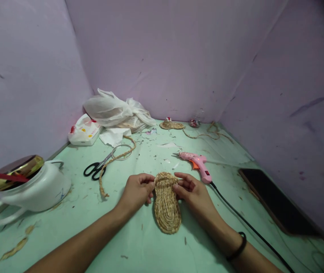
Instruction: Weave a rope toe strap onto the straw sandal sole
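A small woven straw slipper [167, 208] lies in front of me, its sole coiled from braided cord and a band crossing its far end. My left hand [139, 189] pinches the left edge of that band between thumb and fingers. On the opposite side, my right hand [191, 191] grips the right edge, with the thumb on the band and the index finger along the tip. Just beyond the right hand rests a pink hot glue gun [194, 161] with an orange trigger, its nozzle facing left. A black cord [241, 216] runs from its handle toward me.
Black-handled scissors [99, 167], a wire ring and a braided straw cord [102, 185] lie left. A white pot [36, 193] stands nearer. Behind are a tissue pack [85, 132], a plastic bag [116, 112], another straw slipper [171, 125] and a bead container [194, 123]. A phone [275, 201] lies right.
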The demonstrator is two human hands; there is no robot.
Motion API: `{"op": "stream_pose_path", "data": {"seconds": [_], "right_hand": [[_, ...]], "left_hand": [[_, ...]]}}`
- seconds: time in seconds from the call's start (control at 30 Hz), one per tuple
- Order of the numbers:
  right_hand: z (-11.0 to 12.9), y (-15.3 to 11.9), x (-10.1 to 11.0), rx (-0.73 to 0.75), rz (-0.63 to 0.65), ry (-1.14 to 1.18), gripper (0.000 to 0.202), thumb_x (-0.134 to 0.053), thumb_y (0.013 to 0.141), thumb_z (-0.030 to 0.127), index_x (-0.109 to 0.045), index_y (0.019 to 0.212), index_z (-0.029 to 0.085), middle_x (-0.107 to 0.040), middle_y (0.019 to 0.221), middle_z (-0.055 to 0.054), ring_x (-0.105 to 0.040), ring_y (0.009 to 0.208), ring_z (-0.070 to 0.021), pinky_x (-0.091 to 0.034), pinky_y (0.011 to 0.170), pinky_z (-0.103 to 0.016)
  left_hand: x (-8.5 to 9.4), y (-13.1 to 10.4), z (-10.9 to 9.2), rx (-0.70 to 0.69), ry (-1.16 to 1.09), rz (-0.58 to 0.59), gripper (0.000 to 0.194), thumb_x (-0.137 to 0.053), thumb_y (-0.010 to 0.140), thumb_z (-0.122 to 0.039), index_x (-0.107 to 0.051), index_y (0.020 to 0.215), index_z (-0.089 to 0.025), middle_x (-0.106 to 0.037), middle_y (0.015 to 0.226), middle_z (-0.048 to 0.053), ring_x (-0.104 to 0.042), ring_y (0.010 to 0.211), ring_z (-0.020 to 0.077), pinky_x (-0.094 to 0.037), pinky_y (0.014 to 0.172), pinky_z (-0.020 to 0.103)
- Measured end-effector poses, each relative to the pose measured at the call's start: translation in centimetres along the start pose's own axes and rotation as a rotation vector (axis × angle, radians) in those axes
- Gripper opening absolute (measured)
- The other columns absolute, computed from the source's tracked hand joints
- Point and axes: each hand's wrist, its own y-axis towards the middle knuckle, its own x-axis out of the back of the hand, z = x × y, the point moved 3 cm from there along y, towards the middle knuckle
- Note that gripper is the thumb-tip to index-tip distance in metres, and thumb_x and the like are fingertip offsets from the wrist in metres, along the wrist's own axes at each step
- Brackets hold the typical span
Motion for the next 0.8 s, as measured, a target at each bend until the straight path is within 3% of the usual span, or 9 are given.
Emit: {"op": "stream_pose_path", "data": {"seconds": [0.2,0.3,0.4,0.53,0.63,0.7,0.77,0.8], "right_hand": [[0.3,-0.3,-0.2,-0.046,0.034,0.165,0.041,-0.076,0.057,0.023,-0.057,0.092,0.014,-0.065,0.069,-0.001,-0.059,0.058,-0.0121,-0.047,0.055,-0.025],[0.1,-0.6,-0.4,-0.058,0.025,0.245,0.043,-0.078,0.055,0.024,-0.055,0.091,0.017,-0.066,0.076,-0.002,-0.062,0.066,-0.0145,-0.05,0.059,-0.027],[-0.4,-1.1,-1.2,-0.122,0.09,0.256,0.046,-0.079,0.054,0.022,-0.054,0.091,0.017,-0.066,0.08,-0.002,-0.063,0.067,-0.0152,-0.052,0.06,-0.028],[-0.4,-1.7,-1.9,-0.177,0.218,0.147,0.053,-0.078,0.052,0.021,-0.052,0.099,0.018,-0.066,0.079,-0.003,-0.062,0.064,-0.0159,-0.05,0.054,-0.027],[0.6,-1.4,-0.6,-0.141,0.296,-0.14,0.057,-0.077,0.047,0.017,-0.057,0.1,0.017,-0.066,0.078,-0.005,-0.06,0.058,-0.016,-0.047,0.052,-0.028],[2.0,-0.5,1.9,0.003,0.126,-0.389,0.042,-0.074,0.052,0.024,-0.063,0.092,0.017,-0.067,0.082,-0.007,-0.062,0.063,-0.0188,-0.048,0.059,-0.032],[3.6,0.2,4.8,0.243,-0.221,-0.612,0.033,-0.067,0.063,0.035,-0.064,0.091,0.018,-0.067,0.083,-0.007,-0.062,0.069,-0.0207,-0.047,0.064,-0.034],[4.1,0.5,5.9,0.288,-0.349,-0.719,0.034,-0.065,0.065,0.038,-0.064,0.093,0.019,-0.067,0.084,-0.008,-0.062,0.07,-0.0215,-0.046,0.064,-0.035]], "left_hand": [[0.3,-0.6,-0.7,-0.025,-0.044,-0.073,0.02,-0.063,0.065,-0.031,-0.058,0.071,-0.013,-0.049,0.04,-0.006,-0.041,0.031,0.0077,-0.032,0.032,0.019],[0.4,-1.0,-1.4,-0.068,-0.015,-0.02,0.023,-0.065,0.062,-0.034,-0.06,0.061,-0.012,-0.056,0.047,-0.001,-0.048,0.042,0.0099,-0.038,0.041,0.021],[0.7,-1.1,-2.1,-0.119,-0.019,0.02,0.017,-0.067,0.058,-0.028,-0.065,0.064,-0.012,-0.061,0.056,0.001,-0.052,0.053,0.0121,-0.041,0.05,0.023],[1.0,-1.0,-2.3,-0.086,0.028,0.086,0.012,-0.063,0.06,-0.024,-0.067,0.064,-0.013,-0.062,0.058,0.002,-0.052,0.054,0.0132,-0.041,0.051,0.024],[1.2,-0.8,-2.0,-0.053,0.057,0.074,0.01,-0.062,0.061,-0.022,-0.068,0.062,-0.014,-0.061,0.056,0.002,-0.051,0.052,0.0129,-0.04,0.05,0.024],[1.4,-0.6,-1.8,-0.016,0.058,0.045,0.009,-0.062,0.061,-0.021,-0.067,0.061,-0.014,-0.06,0.054,0.002,-0.049,0.05,0.0122,-0.038,0.048,0.024],[1.6,-0.5,-1.8,0.015,0.048,0.018,0.007,-0.063,0.06,-0.02,-0.066,0.06,-0.014,-0.059,0.052,0.001,-0.048,0.049,0.0115,-0.037,0.048,0.023],[1.6,-0.5,-1.9,0.021,0.043,0.009,0.006,-0.064,0.06,-0.02,-0.066,0.06,-0.014,-0.058,0.051,0.0,-0.048,0.048,0.0112,-0.036,0.047,0.023]]}}
